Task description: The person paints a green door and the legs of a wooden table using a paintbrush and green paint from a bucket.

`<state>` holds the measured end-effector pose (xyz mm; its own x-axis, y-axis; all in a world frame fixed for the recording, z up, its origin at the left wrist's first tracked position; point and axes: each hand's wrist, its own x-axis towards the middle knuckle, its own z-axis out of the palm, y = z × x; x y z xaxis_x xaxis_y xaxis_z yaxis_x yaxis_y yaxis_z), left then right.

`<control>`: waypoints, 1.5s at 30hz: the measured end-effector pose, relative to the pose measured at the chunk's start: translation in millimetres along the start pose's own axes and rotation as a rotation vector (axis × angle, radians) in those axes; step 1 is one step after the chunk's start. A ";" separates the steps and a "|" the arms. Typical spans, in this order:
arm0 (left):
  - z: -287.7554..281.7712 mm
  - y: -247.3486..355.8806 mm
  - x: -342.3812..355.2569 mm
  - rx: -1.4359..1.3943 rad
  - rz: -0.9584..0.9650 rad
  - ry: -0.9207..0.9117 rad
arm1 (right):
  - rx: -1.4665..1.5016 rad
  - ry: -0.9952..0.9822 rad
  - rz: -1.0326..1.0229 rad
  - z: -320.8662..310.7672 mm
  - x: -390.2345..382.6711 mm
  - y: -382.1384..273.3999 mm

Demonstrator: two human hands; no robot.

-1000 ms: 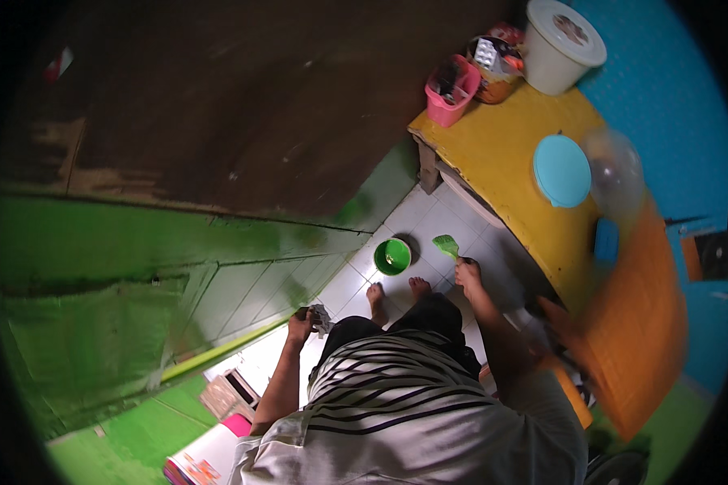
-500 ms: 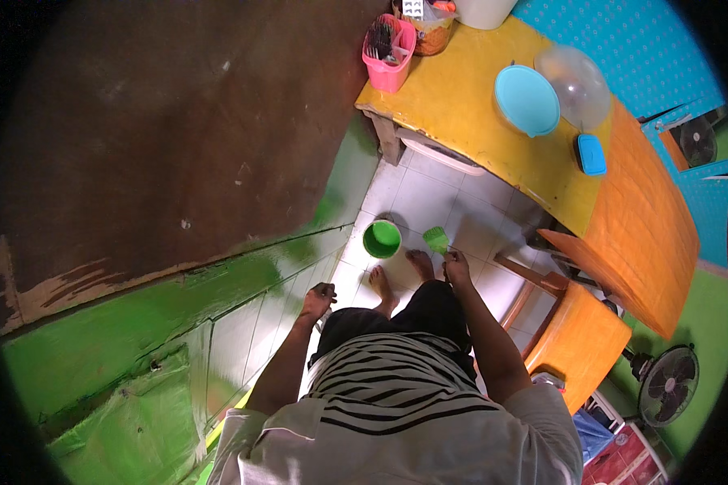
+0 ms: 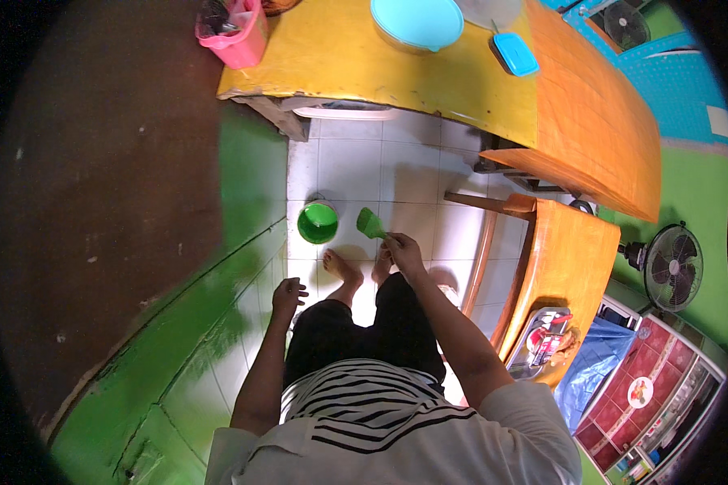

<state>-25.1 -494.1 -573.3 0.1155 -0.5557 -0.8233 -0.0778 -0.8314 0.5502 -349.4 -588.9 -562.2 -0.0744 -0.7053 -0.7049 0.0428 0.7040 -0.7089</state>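
While the right hand point(image 3: 401, 249) clamps a flat green brush point(image 3: 370, 223), the left hand point(image 3: 288, 297) hangs half-curled

Nearest is a striped shirt point(image 3: 372, 408), with black shorts point(image 3: 323, 339) below it. The right hand's fingers are closed around the brush handle; the broad head points away, to the upper left, and whether it touches anything cannot be told. The left hand hangs near the green wall point(image 3: 251, 162), its fingers bent; whether they hold anything cannot be told. Beyond the bare feet point(image 3: 342, 267), a green bucket point(image 3: 318, 222) stands on the tiled floor point(image 3: 348, 166), just left of the brush head. Farther off, a yellow table point(image 3: 323, 52) bears a pink container point(image 3: 247, 44) and a blue-topped bowl point(image 3: 417, 23).
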 end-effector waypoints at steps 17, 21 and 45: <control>65.9 -87.4 152.3 -0.679 -0.224 0.321 | 0.027 0.027 0.014 -48.2 117.8 101.3; 85.1 -124.8 223.5 -0.953 -0.340 0.414 | 0.028 0.042 -0.016 -48.9 156.9 119.3; 130.2 -49.2 405.4 -0.754 -0.186 0.097 | -0.606 -0.280 -0.591 8.4 324.6 85.0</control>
<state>-103.3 -678.4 -952.3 0.1493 -0.3755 -0.9147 0.6408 -0.6678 0.3788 -361.6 -758.8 -851.5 0.3321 -0.9055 -0.2642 -0.4660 0.0860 -0.8806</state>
